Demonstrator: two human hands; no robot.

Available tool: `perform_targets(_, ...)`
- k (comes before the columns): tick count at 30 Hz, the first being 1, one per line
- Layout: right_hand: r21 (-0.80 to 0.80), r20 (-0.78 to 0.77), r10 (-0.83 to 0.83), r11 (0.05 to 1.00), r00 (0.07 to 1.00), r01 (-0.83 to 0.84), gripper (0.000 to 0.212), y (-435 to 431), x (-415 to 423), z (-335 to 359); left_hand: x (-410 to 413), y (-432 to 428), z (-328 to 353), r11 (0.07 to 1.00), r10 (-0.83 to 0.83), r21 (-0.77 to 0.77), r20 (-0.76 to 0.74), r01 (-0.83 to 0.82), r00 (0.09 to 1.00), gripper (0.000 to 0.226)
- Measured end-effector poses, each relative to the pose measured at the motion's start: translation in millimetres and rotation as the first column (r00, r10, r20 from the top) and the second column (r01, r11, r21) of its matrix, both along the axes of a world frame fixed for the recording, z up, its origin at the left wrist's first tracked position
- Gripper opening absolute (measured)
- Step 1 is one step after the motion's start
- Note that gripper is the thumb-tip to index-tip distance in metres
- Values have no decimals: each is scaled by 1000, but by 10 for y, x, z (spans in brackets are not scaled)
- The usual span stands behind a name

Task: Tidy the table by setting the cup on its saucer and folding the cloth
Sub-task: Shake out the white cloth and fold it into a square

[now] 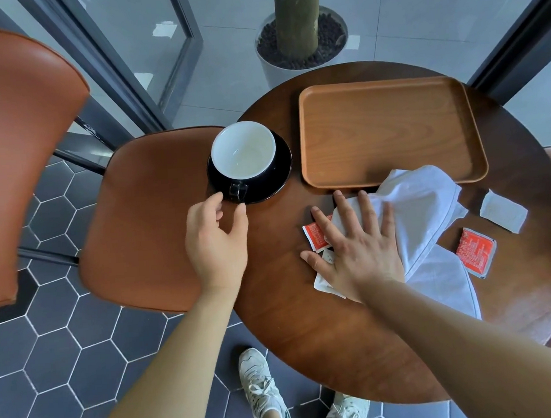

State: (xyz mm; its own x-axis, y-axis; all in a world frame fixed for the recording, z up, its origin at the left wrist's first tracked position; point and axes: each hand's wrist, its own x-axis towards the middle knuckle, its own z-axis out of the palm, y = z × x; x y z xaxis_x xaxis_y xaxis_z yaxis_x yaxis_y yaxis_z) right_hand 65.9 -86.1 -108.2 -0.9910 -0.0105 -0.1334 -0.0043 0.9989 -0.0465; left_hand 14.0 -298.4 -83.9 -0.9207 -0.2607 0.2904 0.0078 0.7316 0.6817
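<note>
Forearms come in from the near edge; shoes (260, 383) on the hex-tiled floor (49, 355) below. Left hand (216, 242) hovers just near of the saucer (281, 172), fingers (239, 218) loosely curled, holding nothing; contact with the rim can't be told. Right hand (358, 252) lies flat and spread on the left end of the cloth (424, 205), pressing, not gripping.

Cup (244, 152) already sits on the saucer at the counter's left edge, handle toward the near side. Glazed ceramic: likely rigid, a bit heavy, slick, chippable. Take it by the handle, or move the saucer with it.

Cloth is white, crumpled, right of center, one corner lapping the tray (389, 129). Soft, light, limp; probably slides on the wood, so pin one part and pinch a hemmed corner to fold.

Counter (325, 336) is round, dark polished wood. Red sachets (315, 237) (475, 252) and a white packet (502, 211) lie around the cloth, some partly under the right hand. Brown chair (144, 218) left, planter (301, 37) far, glass panels behind.
</note>
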Motion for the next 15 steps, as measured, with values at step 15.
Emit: perform_targets(15, -632, 95, -314, 714, 945, 301, 52, 165, -51, 521, 502, 82, -88, 797, -256, -371, 508, 477, 823, 66)
